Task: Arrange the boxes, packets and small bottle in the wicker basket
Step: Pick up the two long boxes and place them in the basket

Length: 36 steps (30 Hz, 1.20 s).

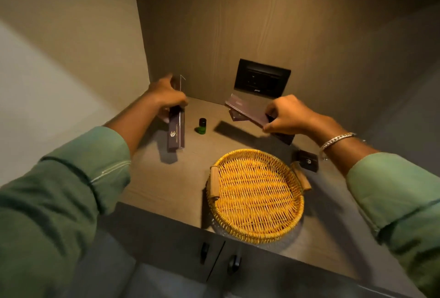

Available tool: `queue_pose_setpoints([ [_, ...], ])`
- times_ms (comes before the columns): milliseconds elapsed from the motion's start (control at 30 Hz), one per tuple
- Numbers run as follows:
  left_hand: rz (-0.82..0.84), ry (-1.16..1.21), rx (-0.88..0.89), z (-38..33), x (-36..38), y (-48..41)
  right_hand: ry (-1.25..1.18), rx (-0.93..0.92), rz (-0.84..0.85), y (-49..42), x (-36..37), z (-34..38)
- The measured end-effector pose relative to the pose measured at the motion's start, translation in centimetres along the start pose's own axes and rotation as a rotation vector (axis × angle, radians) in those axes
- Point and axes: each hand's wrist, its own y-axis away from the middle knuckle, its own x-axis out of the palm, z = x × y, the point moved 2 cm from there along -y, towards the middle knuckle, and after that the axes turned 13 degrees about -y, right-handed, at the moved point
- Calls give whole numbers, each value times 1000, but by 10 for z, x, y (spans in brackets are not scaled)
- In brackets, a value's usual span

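A round wicker basket with two wooden handles sits empty near the counter's front edge. My left hand grips a long dark purple box, lifted above the counter at the back left. My right hand holds flat dark purple packets by their near end, raised over the counter behind the basket. A small green bottle with a black cap stands upright between my hands. A small dark box lies on the counter beside the basket's right handle.
The wooden counter sits in a niche with walls on the left, the back and the right. A black switch panel is on the back wall. Below the front edge are cabinet doors with dark handles.
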Motion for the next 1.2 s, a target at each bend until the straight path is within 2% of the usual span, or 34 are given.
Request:
queue_pose_setpoints([
  [67,27,104,47,-15,-16,14,-84,12,-52,15,-10,8],
  [233,49,183,187,-54,-23,58,-283,52,-94,61,-12,23],
  [367,142,56,260,-63,21,94,-357,123,-78,88,4,22],
  [500,161,-67,282,-62,73,116,-303,219,-101,105,27,14],
  [600,93,-286,277,-59,99,122,-258,270,-120,112,39,11],
  [700,127,-393,267,-53,112,121,-210,289,-101,115,46,10],
  [1200,270,-555,226,-30,104,95,-82,240,-35,122,65,25],
])
